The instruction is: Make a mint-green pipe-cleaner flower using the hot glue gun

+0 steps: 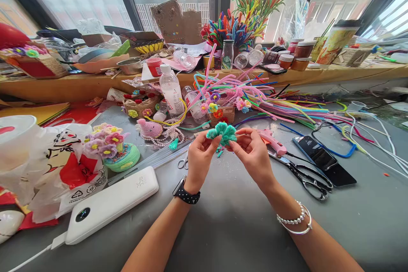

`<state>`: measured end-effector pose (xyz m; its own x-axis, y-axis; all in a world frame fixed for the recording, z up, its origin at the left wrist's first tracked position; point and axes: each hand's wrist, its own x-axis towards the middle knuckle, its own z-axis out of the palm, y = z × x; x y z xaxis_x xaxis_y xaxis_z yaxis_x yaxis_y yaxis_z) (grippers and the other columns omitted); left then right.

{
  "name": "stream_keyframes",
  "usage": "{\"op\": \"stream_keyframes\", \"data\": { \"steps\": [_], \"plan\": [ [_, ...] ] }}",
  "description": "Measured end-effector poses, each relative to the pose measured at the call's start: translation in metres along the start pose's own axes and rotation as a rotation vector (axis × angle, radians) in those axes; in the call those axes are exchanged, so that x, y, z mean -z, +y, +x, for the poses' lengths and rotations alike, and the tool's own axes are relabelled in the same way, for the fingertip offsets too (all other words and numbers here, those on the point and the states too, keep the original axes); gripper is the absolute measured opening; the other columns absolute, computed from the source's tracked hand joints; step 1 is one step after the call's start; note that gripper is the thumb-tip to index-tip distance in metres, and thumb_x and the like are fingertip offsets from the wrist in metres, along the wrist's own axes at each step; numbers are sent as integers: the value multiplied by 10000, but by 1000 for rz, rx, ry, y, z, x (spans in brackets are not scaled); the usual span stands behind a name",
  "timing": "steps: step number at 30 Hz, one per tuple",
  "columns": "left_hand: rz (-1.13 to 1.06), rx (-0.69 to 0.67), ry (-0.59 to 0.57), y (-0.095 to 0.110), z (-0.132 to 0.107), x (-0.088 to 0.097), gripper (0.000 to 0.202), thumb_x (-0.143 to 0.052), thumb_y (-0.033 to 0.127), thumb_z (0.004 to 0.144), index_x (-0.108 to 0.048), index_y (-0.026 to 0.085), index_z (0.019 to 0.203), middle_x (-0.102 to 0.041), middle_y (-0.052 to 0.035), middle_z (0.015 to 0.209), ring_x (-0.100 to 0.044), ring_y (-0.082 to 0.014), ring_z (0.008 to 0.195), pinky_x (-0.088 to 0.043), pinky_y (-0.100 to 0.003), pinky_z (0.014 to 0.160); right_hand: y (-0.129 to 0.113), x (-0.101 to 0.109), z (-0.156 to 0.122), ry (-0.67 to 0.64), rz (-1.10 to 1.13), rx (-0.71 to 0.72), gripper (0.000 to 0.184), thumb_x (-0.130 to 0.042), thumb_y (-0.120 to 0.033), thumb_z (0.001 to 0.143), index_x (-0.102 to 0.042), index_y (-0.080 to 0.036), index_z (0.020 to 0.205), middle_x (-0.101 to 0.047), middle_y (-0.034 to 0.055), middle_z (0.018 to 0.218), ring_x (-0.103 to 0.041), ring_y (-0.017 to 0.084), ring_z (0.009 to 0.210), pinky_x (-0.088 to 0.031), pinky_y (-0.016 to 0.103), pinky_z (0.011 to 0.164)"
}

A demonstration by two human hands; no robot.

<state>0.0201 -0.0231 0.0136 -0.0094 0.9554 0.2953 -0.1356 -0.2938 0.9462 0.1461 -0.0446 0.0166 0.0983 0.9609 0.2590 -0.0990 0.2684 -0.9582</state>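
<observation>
To the left of the pink glue gun (274,141), I see a fuzzy teal-green flower-like piece (224,132), wider than tall, its long axis running crosswise and plump, ruffled lobes fanning upward, with the left hand (202,155) and right hand (256,156) each pinching an edge, thumbs nearly meeting fingers.
</observation>
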Motion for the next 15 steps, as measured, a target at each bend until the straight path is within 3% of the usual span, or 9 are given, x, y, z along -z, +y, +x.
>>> {"op": "stream_keyframes", "data": {
  "steps": [15],
  "plan": [
    [-11,-11,10,-1,2,3,177,-632,261,709,-622,175,863,-649,5,790,-592,-113,722,-465,-214,680,-2,2,3,-22,107,-66,332,-653,-327,691,-439,-206,914,-646,2,785,-633,154,741,-545,306,666]
  ]
}}
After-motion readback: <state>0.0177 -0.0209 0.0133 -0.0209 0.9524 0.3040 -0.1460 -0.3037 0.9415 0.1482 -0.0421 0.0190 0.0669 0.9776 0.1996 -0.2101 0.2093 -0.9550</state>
